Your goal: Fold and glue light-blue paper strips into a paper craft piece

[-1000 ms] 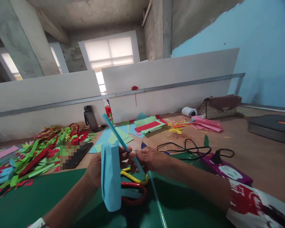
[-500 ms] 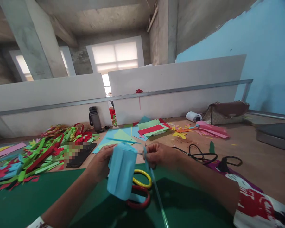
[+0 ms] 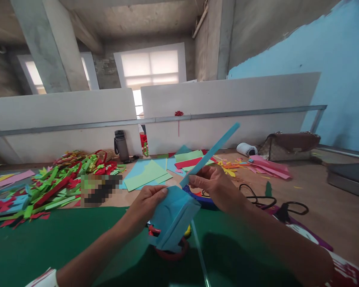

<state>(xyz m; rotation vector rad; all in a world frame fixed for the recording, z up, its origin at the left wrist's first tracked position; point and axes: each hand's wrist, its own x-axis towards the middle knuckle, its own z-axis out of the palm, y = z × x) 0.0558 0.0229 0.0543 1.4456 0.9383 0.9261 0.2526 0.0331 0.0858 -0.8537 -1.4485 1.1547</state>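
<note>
My left hand [image 3: 148, 202] grips the top edge of a light blue folded paper bag [image 3: 173, 217], thumb in front, holding it tilted over the green mat [image 3: 62, 243]. In my right hand [image 3: 217, 185], a blue paper strip [image 3: 219, 145] is pinched by its lower end and slants up to the right. That lower end is close to the bag's top edge; whether they touch I cannot tell. Below and behind the bag are red-handled scissors [image 3: 172, 255] and a bit of a yellow handle [image 3: 188, 231], mostly hidden. A clear glue stick [image 3: 201, 257] lies on the mat.
Paper scraps [image 3: 60, 183] are heaped at left, near a blurred dark object [image 3: 103, 189]. Coloured sheets [image 3: 148, 175] lie ahead. A dark bottle [image 3: 121, 146] stands behind. At right are a black cable [image 3: 257, 199], pink paper [image 3: 271, 166] and a handbag [image 3: 293, 145].
The bag has tipped over, its top now leaning away and its bottom toward me. My right hand has moved right and up slightly, and the strip now points upward instead of down.
</note>
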